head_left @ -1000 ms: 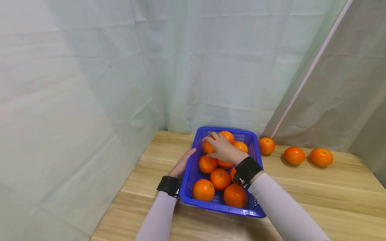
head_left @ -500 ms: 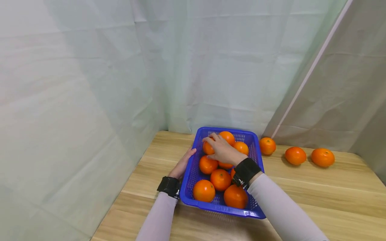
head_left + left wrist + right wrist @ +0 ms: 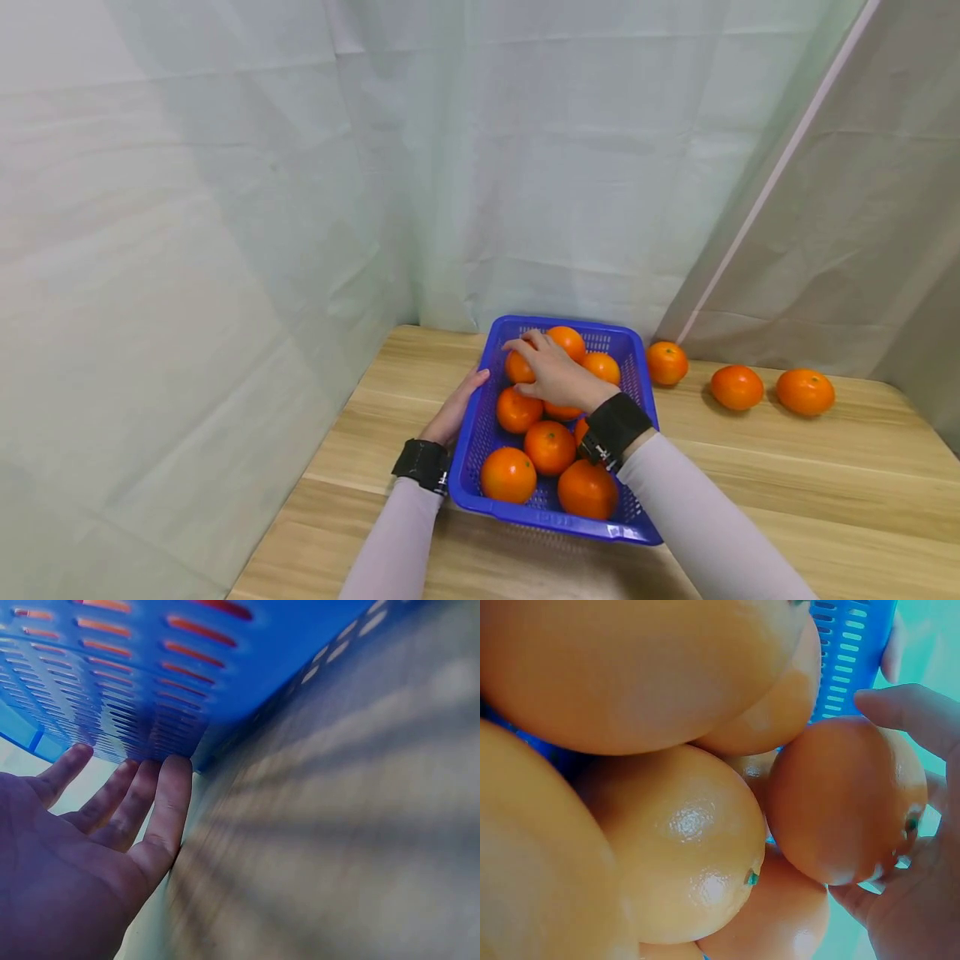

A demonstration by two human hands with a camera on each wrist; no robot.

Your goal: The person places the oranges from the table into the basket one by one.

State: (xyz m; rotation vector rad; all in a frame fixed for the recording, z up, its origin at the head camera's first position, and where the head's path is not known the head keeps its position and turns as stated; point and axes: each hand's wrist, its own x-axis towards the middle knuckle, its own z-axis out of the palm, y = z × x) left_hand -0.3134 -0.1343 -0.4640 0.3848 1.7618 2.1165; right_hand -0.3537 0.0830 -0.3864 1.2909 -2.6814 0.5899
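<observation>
A blue slotted plastic basket (image 3: 551, 522) full of oranges stands on the wooden table. My right hand (image 3: 557, 373) reaches into its back left part. There it grips an orange (image 3: 840, 802), with the thumb on one side and the fingers round the other in the right wrist view; the head view shows this orange partly covered by the hand. Outside, my left hand (image 3: 452, 411) rests against the left wall. The left wrist view shows its extended fingers (image 3: 169, 799) touching the slotted wall. Other oranges (image 3: 550, 447) lie around and below the right hand.
On the table (image 3: 757, 467) right of the basket, three loose oranges stand in a row: one close to the basket wall (image 3: 667, 363), one farther right (image 3: 737, 387) and an outermost one (image 3: 806, 392). Pale curtains (image 3: 555, 167) hang behind and to the left.
</observation>
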